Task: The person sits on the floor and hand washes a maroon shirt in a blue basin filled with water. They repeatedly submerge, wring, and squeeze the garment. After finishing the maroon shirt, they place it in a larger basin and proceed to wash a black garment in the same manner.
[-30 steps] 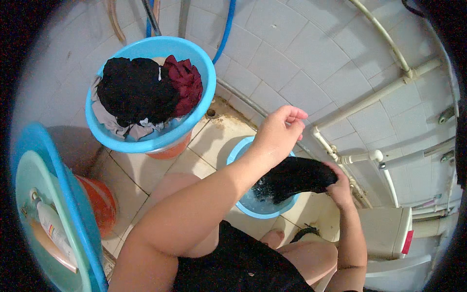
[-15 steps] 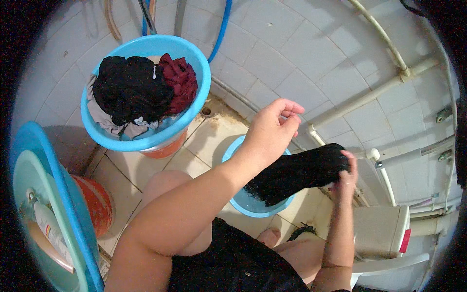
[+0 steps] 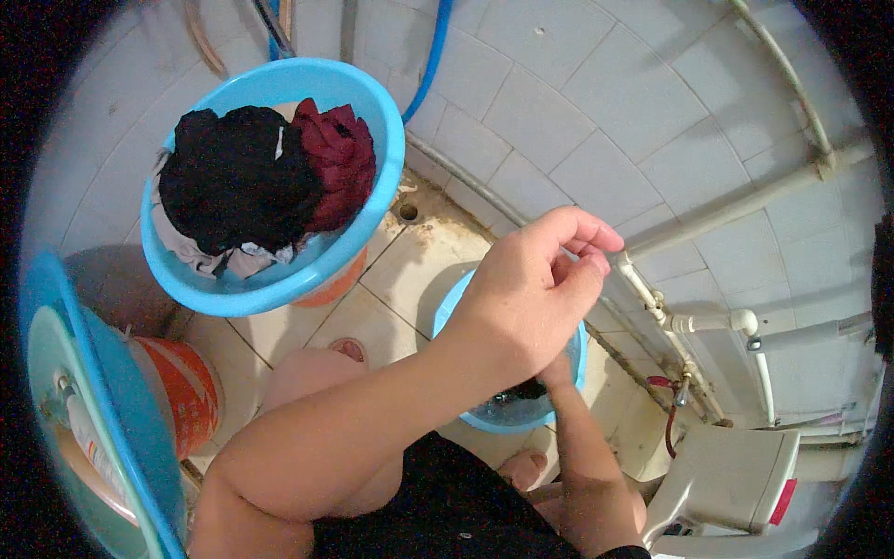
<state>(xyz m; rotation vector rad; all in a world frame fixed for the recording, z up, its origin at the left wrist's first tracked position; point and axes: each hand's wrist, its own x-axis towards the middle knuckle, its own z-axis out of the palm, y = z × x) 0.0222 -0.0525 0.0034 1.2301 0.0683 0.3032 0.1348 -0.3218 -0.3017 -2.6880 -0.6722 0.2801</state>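
Note:
My left hand (image 3: 545, 293) is raised over the small blue basin (image 3: 579, 359), its fingers curled loosely toward the thumb with nothing visible in them. Below it my right hand (image 3: 557, 370) reaches down into that basin, mostly covered by the left hand, its fingers hidden. Beside the right hand, black cloth (image 3: 529, 389) lies in the water, only a small part of it showing. At the left, a larger blue basin (image 3: 393, 158) holds a black garment (image 3: 237, 182), a dark red garment (image 3: 337, 163) and pale cloth (image 3: 177, 224).
An orange bucket (image 3: 193, 396) stands behind nested blue and green basins (image 3: 70, 321) at the left edge. Pale pipes (image 3: 745, 191) run along the tiled wall. A white cistern (image 3: 731, 475) is at the lower right. A floor drain (image 3: 408, 213) lies near the wall.
My right hand has moved left and down from the basin's right side, and the black cloth it held up has dropped into the basin. My left hand has shifted slightly right and down.

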